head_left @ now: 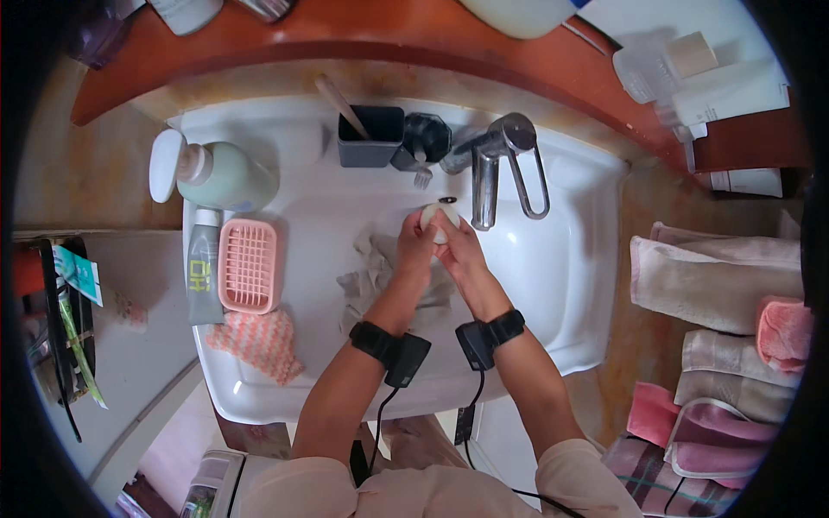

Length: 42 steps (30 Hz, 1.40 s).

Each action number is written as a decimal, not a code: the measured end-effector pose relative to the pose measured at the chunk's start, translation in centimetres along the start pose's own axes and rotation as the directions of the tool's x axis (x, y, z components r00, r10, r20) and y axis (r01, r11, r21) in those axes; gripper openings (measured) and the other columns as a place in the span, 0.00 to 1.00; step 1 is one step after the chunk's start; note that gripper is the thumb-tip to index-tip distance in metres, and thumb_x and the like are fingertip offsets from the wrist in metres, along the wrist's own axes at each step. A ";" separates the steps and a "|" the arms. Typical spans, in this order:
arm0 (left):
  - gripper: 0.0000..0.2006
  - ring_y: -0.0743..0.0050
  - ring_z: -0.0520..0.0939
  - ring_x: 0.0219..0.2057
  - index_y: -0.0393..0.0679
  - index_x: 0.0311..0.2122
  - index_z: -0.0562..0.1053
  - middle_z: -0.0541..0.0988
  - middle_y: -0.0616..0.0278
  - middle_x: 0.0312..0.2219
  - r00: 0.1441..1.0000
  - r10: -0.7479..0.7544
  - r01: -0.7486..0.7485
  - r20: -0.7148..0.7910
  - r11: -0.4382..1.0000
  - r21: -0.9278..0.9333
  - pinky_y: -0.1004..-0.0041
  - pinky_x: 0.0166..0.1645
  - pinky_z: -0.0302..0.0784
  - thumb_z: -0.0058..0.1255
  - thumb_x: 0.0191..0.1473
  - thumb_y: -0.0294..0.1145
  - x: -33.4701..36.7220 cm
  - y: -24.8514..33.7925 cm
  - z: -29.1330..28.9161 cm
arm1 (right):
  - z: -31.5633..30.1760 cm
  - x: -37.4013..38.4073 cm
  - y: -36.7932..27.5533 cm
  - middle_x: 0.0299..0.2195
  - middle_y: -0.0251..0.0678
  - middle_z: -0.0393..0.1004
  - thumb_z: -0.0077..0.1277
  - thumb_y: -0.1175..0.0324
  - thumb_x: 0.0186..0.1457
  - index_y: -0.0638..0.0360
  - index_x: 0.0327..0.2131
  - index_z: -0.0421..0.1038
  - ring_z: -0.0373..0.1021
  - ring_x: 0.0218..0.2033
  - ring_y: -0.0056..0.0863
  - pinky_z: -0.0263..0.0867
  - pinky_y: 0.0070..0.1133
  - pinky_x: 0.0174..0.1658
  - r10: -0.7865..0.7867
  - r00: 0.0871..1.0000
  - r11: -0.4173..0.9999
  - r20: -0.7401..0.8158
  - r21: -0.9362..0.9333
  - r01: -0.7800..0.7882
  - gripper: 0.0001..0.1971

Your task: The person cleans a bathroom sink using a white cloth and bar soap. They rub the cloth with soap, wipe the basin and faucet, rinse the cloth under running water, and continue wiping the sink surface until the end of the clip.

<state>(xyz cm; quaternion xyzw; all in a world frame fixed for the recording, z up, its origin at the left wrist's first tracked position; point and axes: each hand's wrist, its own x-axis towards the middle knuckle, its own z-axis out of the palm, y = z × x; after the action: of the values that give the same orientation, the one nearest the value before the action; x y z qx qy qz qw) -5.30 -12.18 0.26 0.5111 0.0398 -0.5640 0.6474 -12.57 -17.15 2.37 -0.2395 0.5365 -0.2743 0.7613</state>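
Over the white sink (561,259), close to the chrome faucet (496,160), my two hands come together around a rounded white bar of soap (440,222). My left hand (415,248) wraps its left side, and my right hand (463,252) grips it from the right. Part of the bar is covered by my fingers. Beneath my wrists a crumpled grey cloth (373,266) lies in the basin, partly hidden by my forearms. A pink soap dish (249,268) with a grid bottom rests on the sink's left ledge.
Left of the basin stand a pale green pump bottle (226,177) and a grey tube (205,268), with a pink-striped cloth (259,344) below. A dark cup (371,138) holding a handle sits behind. Towels (717,272) hang at the right. A red-brown shelf (363,43) runs along the back.
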 end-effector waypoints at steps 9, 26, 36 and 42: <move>0.12 0.75 0.74 0.34 0.40 0.43 0.68 0.75 0.63 0.35 0.985 0.162 -0.170 0.060 0.970 0.171 0.75 0.40 0.72 0.50 0.54 0.31 0.3 0.4 -0.8 | 1.5 -0.8 0.1 0.38 0.37 0.73 0.52 0.66 0.55 0.61 0.44 0.65 0.72 0.36 0.31 0.72 0.27 0.35 -0.016 0.997 0.985 0.071 0.175 0.003 0.15; 0.15 0.76 0.75 0.34 0.41 0.45 0.68 0.75 0.62 0.36 0.965 0.208 -0.261 0.159 0.813 0.521 0.76 0.38 0.72 0.51 0.53 0.35 3.6 -2.0 -0.9 | -0.5 0.5 0.8 0.36 0.38 0.73 0.52 0.66 0.55 0.61 0.42 0.67 0.73 0.34 0.30 0.73 0.26 0.32 -0.059 0.998 0.975 0.032 0.218 0.051 0.14; 0.23 0.77 0.72 0.42 0.46 0.53 0.62 0.71 0.65 0.43 0.997 -0.027 0.045 -0.069 0.961 0.273 0.73 0.41 0.70 0.52 0.52 0.39 -6.4 4.1 -5.7 | 1.8 -2.9 -1.3 0.39 0.40 0.72 0.51 0.65 0.55 0.60 0.46 0.63 0.73 0.38 0.33 0.73 0.21 0.32 -0.074 0.995 0.971 0.064 -0.221 0.086 0.17; 0.21 0.77 0.72 0.43 0.46 0.52 0.62 0.70 0.66 0.44 0.994 -0.108 0.103 0.002 0.951 0.292 0.73 0.44 0.69 0.50 0.54 0.36 -8.7 6.2 -10.9 | 9.4 -11.9 -4.5 0.41 0.40 0.70 0.47 0.77 0.51 0.63 0.45 0.61 0.70 0.39 0.32 0.69 0.21 0.37 -0.264 0.720 0.367 0.642 -0.623 0.690 0.16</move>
<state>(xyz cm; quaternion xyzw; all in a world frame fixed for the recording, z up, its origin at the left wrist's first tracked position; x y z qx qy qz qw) 2.04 0.55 4.38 0.5929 -0.0222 -0.6020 0.5344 -7.62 -11.77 16.44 -0.7753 0.3152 -0.1376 0.5297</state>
